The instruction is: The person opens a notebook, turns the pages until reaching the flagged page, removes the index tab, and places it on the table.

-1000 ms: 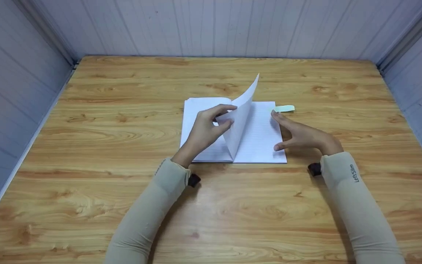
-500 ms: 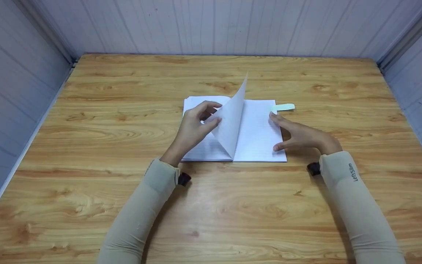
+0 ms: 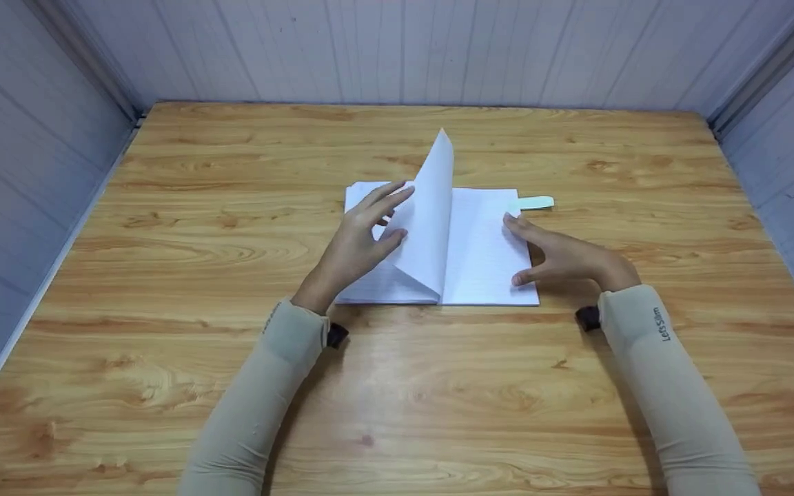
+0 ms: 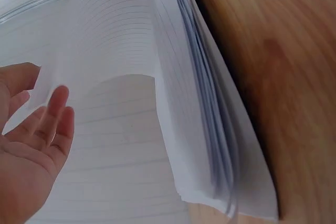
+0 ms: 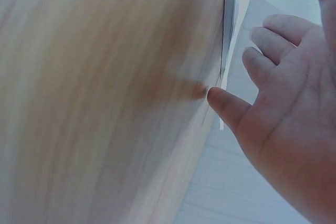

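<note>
Notebook (image 3: 483, 255) lies open mid-table (image 3: 163, 289). Left hand (image 3: 359, 241), fingers straight & spread, props a page (image 3: 428, 227) upright over the spine. Right hand (image 3: 562, 255), fingers relaxed, rests on notebook's right edge. Page-turn midway; next needs laying it flat leftward.

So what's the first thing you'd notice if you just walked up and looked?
A white page standing straight up from the open notebook in the middle of the wooden table. The left hand touches that page with straight fingers, and the right hand rests at the notebook's right edge, near a pale green slip.
</note>
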Demonstrator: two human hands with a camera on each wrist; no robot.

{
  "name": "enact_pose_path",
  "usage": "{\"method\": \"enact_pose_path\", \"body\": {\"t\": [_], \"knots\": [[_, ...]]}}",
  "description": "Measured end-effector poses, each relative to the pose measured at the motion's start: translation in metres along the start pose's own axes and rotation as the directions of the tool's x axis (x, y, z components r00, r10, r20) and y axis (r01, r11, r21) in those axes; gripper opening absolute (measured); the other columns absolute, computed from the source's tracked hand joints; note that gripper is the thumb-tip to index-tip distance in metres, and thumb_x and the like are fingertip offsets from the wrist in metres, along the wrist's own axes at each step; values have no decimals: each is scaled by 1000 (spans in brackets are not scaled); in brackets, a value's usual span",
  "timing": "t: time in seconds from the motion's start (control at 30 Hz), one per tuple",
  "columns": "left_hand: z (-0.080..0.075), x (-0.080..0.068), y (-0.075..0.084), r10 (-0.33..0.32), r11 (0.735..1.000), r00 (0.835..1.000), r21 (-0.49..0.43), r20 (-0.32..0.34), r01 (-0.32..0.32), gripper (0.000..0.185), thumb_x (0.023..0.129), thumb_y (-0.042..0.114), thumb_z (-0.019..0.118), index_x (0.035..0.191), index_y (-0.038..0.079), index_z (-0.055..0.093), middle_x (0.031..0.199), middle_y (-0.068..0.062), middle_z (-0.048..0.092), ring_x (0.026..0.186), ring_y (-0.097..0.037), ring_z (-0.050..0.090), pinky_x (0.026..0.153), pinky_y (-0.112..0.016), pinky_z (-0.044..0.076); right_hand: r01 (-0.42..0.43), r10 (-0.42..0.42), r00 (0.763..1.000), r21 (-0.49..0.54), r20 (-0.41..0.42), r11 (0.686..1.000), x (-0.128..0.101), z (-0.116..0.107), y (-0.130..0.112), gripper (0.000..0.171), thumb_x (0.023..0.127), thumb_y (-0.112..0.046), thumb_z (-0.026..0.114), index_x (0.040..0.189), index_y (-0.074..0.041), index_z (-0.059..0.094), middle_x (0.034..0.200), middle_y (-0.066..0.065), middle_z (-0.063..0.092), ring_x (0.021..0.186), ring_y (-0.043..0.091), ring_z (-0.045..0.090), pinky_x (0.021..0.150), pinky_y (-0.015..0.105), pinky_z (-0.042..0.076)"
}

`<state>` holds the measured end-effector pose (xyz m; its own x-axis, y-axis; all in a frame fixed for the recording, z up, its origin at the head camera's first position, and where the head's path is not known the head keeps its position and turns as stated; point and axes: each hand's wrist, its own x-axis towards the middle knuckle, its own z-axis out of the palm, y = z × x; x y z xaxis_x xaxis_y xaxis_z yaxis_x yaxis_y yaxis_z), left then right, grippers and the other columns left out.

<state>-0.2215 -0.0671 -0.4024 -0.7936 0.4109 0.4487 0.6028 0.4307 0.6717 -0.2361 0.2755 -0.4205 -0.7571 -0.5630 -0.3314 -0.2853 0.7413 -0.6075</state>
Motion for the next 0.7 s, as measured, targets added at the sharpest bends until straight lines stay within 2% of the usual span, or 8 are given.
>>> {"method": "enact_pose_path", "body": {"t": [0.07,0.13,0.3,0.4,0.5,0.57,0.7], "knots": [[-1,-1,-1,0,999,1000,33,18,-1,56,86,-4,65,139,9,51,153,-9,39,131,-23,48,98,-29,49,4,-4,1000,0,4,1000,0,0,-1,108,79,-44,74,155,-14,4,163,5,-4,150,26,-6,121,49,7],[-3,-3,-1,-6,998,999,57,41,4,56,87,-3,65,139,11,51,156,-7,34,139,-24,39,105,-33,44,3,-3,1000,5,8,1000,1,1,-1,108,79,-44,74,155,-14,4,163,4,-4,150,25,-6,121,49,6],[-8,-5,-5,-57,991,991,127,123,41,52,90,2,63,139,13,52,157,-4,32,144,-27,31,113,-39,35,-8,7,1000,13,20,1000,1,1,-2,108,79,-44,74,155,-15,3,163,3,-5,150,24,-8,121,49,6],[-10,-7,-8,-119,983,974,160,194,88,51,92,6,62,140,14,51,156,-4,32,147,-28,23,116,-43,29,-7,7,999,14,31,1000,1,1,-1,109,79,-43,75,155,-15,2,163,4,-6,150,25,-9,121,50,6],[-12,-9,-12,-183,972,942,195,280,131,51,94,11,61,142,15,48,156,-5,31,149,-29,16,118,-46,23,-6,6,999,12,42,1000,2,2,0,110,79,-44,75,155,-16,2,163,5,-7,150,25,-9,120,50,5],[-14,-10,-15,-203,967,917,219,344,132,52,94,13,61,143,13,46,156,-7,31,149,-31,13,119,-49,19,-2,2,999,-2,50,1000,2,2,0,110,79,-45,75,155,-16,1,163,4,-7,150,25,-9,120,51,5],[-17,-14,-23,-258,954,845,263,469,145,60,93,16,64,147,13,40,158,-9,26,150,-30,8,120,-53,9,-2,4,998,-28,63,1000,2,2,1,112,78,-46,75,155,-16,0,163,2,-8,150,23,-10,120,50,5]]}}
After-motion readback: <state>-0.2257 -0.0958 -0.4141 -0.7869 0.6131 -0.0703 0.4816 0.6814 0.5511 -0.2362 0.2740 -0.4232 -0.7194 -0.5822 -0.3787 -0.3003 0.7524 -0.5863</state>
